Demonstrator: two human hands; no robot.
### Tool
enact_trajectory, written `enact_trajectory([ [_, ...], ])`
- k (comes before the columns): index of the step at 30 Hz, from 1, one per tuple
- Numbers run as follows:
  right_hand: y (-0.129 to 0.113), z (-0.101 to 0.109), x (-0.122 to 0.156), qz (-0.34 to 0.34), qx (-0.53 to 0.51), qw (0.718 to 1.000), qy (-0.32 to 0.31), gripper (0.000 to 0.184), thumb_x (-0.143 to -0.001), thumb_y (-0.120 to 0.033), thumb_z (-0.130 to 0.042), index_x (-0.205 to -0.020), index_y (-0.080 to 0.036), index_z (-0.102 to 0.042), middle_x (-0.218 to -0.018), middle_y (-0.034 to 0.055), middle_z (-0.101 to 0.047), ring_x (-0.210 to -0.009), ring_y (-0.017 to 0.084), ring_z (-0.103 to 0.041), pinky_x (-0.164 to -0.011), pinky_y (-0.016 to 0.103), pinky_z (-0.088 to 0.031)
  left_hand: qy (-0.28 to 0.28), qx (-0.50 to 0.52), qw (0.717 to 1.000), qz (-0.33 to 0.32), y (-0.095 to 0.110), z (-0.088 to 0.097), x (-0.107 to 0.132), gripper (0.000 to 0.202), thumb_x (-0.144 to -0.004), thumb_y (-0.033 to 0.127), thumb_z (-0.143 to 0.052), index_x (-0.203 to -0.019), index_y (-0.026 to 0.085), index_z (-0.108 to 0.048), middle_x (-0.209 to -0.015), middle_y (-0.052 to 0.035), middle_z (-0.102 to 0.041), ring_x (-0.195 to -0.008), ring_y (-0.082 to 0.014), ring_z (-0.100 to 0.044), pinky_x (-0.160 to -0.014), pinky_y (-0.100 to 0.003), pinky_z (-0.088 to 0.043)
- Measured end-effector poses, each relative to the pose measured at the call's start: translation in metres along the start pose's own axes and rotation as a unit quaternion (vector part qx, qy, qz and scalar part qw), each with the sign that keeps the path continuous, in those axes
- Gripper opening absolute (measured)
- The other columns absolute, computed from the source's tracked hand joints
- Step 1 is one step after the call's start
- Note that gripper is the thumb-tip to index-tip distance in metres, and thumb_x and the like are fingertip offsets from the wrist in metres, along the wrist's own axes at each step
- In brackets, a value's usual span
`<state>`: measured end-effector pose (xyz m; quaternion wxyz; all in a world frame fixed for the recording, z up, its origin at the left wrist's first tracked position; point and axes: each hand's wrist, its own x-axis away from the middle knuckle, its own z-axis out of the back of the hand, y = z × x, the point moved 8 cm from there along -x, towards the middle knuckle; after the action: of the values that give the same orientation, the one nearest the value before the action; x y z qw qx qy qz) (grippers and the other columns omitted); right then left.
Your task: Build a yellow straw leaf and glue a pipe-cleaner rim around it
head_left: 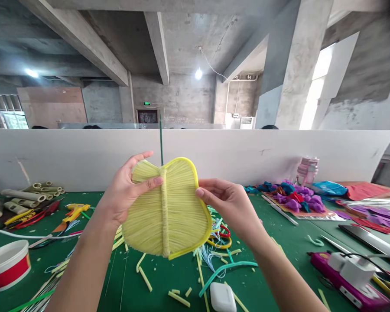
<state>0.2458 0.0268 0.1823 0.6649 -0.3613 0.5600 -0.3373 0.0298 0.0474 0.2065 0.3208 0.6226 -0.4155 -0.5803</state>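
From my head view, I have a pale yellow panel raised in front of me above the green table, close to upright, with the white partition behind it. My left hand grips its left side, thumb laid across the front with the tip at the middle rib; how my fingers sit behind it I can't quite tell. My right hand pinches the right edge between thumb and fingers, at the bright yellow edging. A thin dark green stem rises from the top of the rib. Below lie cut yellow pieces, a teal strip and a small white case. To my left are a yellow glue gun and a red-and-white cup; to my right, a purple power strip.
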Motion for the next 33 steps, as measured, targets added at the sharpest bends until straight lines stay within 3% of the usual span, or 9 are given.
enact_trajectory([
  [4,-0.005,0.0,0.003,0.028,0.093,0.995,-0.002,0.049,-0.072,-0.039,-0.08,-0.115,-0.021,-0.067,-0.102,0.0067,-0.075,-0.09,0.02,-0.071,-0.079,0.036,-0.061,0.046,0.021,0.998,-0.021,0.005,0.012,-0.002,0.082,-0.057,0.025,-0.092,-0.131,0.023,-0.056,-0.082,0.0,-0.068,-0.071,-0.0163,-0.065,-0.062,-0.025,-0.055],
  [10,-0.019,0.004,0.011,0.115,0.187,0.974,0.047,0.022,-0.084,-0.034,-0.069,-0.103,-0.023,-0.073,-0.091,0.0025,-0.076,-0.079,0.016,-0.072,-0.074,0.033,-0.061,0.08,0.051,0.994,-0.055,0.009,0.03,-0.005,0.081,-0.057,0.021,-0.092,-0.13,0.023,-0.058,-0.083,0.0002,-0.067,-0.07,-0.0142,-0.064,-0.06,-0.021,-0.054],
  [25,-0.032,0.005,0.014,0.178,0.241,0.95,0.09,0.017,-0.089,-0.022,-0.062,-0.097,-0.026,-0.077,-0.093,-0.0008,-0.078,-0.08,0.017,-0.072,-0.07,0.03,-0.058,0.087,0.049,0.993,-0.059,0.011,0.028,-0.003,0.082,-0.053,0.022,-0.093,-0.128,0.023,-0.061,-0.081,0.0006,-0.067,-0.068,-0.0129,-0.065,-0.057,-0.019,-0.056],
  [27,-0.03,0.007,0.012,0.167,0.236,0.954,0.077,0.018,-0.089,-0.025,-0.063,-0.099,-0.026,-0.077,-0.096,-0.0005,-0.077,-0.084,0.017,-0.072,-0.074,0.03,-0.058,0.093,0.046,0.993,-0.058,0.011,0.029,-0.004,0.082,-0.053,0.023,-0.093,-0.128,0.023,-0.06,-0.084,-0.0001,-0.067,-0.069,-0.0131,-0.065,-0.057,-0.02,-0.057],
  [33,-0.023,0.003,0.009,0.109,0.157,0.98,-0.054,0.034,-0.099,-0.041,-0.047,-0.12,-0.027,-0.069,-0.115,0.0019,-0.073,-0.102,0.018,-0.069,-0.086,0.033,-0.058,0.093,0.05,0.992,-0.074,0.01,0.036,-0.007,0.076,-0.056,0.022,-0.093,-0.126,0.023,-0.062,-0.084,0.0008,-0.067,-0.068,-0.0112,-0.065,-0.057,-0.018,-0.056],
])
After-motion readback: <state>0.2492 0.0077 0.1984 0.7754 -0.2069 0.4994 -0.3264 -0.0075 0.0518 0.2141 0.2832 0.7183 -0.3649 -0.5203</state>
